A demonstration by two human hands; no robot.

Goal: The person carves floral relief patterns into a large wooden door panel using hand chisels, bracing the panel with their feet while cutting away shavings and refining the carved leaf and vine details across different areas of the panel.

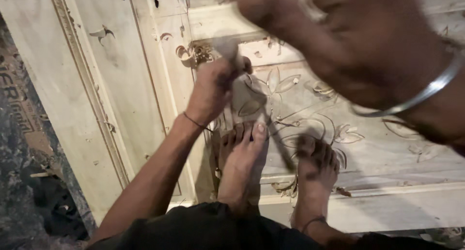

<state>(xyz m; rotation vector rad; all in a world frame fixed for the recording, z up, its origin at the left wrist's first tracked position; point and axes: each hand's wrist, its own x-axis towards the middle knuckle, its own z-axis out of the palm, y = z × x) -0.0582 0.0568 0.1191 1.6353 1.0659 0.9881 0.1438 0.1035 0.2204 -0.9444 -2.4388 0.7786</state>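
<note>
— On the pale carved wooden door panel [387, 153], what does the left hand [213, 88] have hold of?

— Its fingers are closed around a thin dark metal chisel [232, 54], upright near the top of the carved field, tip down on the wood beside the leaf outlines. A thin dark thread circles that wrist.

— And the right hand [310, 17]?

— Raised high, close to the camera and badly blurred. It seems clenched, but I cannot tell on what. A plain silver metal bangle [426, 90] sits on that wrist.

— What is the surface like?

— The panel lies flat, light unfinished timber, cut with a flowing pattern of leaves and curling stems [290, 105]. Raised mouldings frame the recessed field. Two bare feet [242, 163] rest on the carving, toes toward the chisel; the right one wears a thin anklet.

— Anything around it?

— Curled wood shavings [193, 54] are gathered near the upper corner of the field, just beside the left hand, and small chips are scattered over the boards. To the left, dark rough ground [24, 182] with debris borders the panel. The blurred right arm hides much of the upper right carving.
</note>
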